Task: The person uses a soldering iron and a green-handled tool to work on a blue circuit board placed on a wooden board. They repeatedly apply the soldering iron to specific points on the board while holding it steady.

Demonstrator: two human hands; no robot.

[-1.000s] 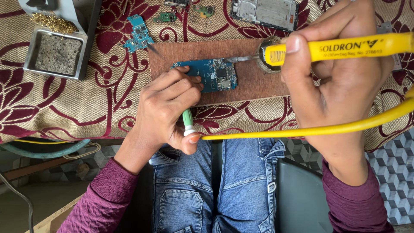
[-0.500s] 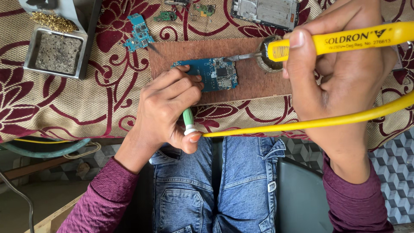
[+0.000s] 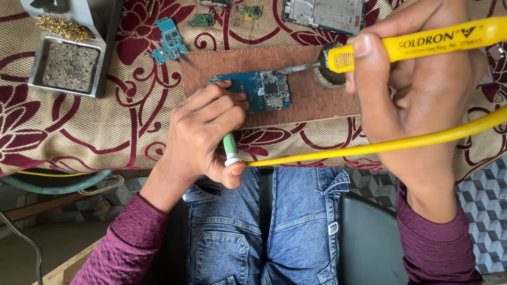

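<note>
Left hand (image 3: pixel 208 134) pins blue circuit board (image 3: pixel 264 89), fingers gripping half-hidden green-handled tool (image 3: pixel 229 148); right hand (image 3: pixel 422 100) at 3 o'clock clenches yellow soldering iron (image 3: pixel 422 43), end cropped.

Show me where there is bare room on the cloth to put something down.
Free: patterned cloth between grey sponge tray and brown wooden board, below the small blue circuit piece. Crowded: the board, with blue circuit board, left hand, right hand.

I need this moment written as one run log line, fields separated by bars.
left hand: presses blue circuit board, grips green-white tool | right hand: grips yellow soldering iron | tip: beside board's right edge | base: brown wooden board
</note>
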